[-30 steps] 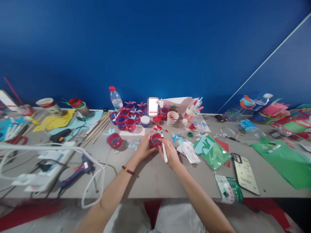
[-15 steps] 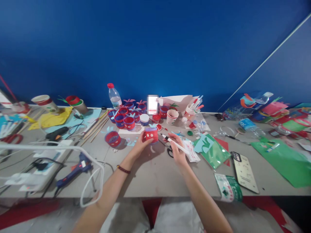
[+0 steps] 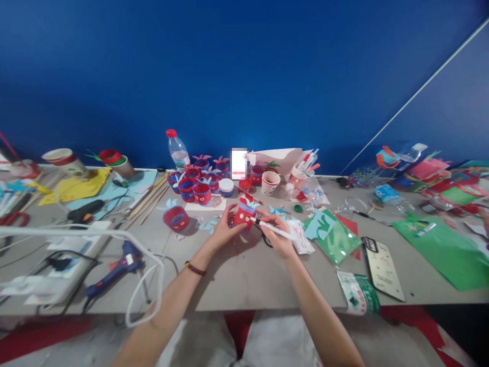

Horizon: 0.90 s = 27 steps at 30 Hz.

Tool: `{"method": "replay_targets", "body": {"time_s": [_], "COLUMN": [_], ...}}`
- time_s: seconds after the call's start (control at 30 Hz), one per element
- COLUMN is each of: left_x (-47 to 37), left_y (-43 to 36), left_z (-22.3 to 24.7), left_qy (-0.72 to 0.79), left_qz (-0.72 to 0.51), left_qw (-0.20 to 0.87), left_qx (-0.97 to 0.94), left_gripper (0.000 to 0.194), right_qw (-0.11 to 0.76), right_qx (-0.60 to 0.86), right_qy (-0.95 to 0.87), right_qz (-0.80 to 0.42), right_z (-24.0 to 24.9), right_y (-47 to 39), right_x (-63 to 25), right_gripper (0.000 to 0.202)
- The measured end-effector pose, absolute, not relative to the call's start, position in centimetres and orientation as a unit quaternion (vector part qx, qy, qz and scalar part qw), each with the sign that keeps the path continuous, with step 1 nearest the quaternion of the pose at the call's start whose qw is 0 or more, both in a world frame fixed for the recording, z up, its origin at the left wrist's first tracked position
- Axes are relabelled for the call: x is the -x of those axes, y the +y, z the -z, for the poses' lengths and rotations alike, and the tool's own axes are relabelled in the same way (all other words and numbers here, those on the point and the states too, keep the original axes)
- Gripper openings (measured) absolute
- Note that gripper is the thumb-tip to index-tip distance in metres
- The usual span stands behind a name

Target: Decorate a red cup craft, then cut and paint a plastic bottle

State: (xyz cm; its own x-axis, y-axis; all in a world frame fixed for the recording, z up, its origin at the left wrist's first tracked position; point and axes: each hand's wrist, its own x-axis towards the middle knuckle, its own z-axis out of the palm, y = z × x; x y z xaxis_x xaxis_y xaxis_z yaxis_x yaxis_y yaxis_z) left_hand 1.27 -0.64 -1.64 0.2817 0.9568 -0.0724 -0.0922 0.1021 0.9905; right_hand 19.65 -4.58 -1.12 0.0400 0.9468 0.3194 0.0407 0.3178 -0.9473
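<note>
My left hand [image 3: 226,228] is closed round a small red cup [image 3: 243,213] with white dots and a blue rim, tilted a little. In my right hand [image 3: 278,233] is a white marker [image 3: 275,230], its black tip at the cup's dotted side. Behind the cup stand several red and blue cups [image 3: 202,193] with cut-paper leaves and a white-lidded jar [image 3: 226,188]. A similar cup [image 3: 176,218] sits to the left of my left hand. Black scissors [image 3: 267,240] lie partly hidden under my right hand.
At the left are a blue glue gun [image 3: 114,270], a power strip [image 3: 72,265] and a white cable [image 3: 145,244]. Green paper packs [image 3: 338,242], a phone [image 3: 383,268] and a green sheet [image 3: 443,255] lie at the right. A bottle [image 3: 178,151] stands at the back.
The cup has tilted and moved slightly right in my left hand. The marker in my right hand has come down and left, its tip now at the cup. The view has shifted slightly.
</note>
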Motion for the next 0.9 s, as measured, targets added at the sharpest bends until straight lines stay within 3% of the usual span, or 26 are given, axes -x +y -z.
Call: {"method": "replay_targets", "body": {"time_s": [0.17,0.9], "left_x": [-1.21,-1.19], "left_y": [-0.54,-0.68], "left_z": [2.10,1.98], "left_qy": [0.429,0.425], "left_qz": [-0.439,-0.435], "left_qw": [0.579,0.604], "left_qx": [-0.537,-0.515], "left_gripper": [0.082,0.080], "right_qw": [0.560,0.538], "right_qx": [0.455,0.478], "right_qy": [-0.581,-0.588], "right_qz": [-0.376,-0.370], "right_z": [1.22,1.43], "right_y": [-4.55,-4.61], "right_x": [-19.72,-19.69], "right_gripper": [0.017,0.011]}}
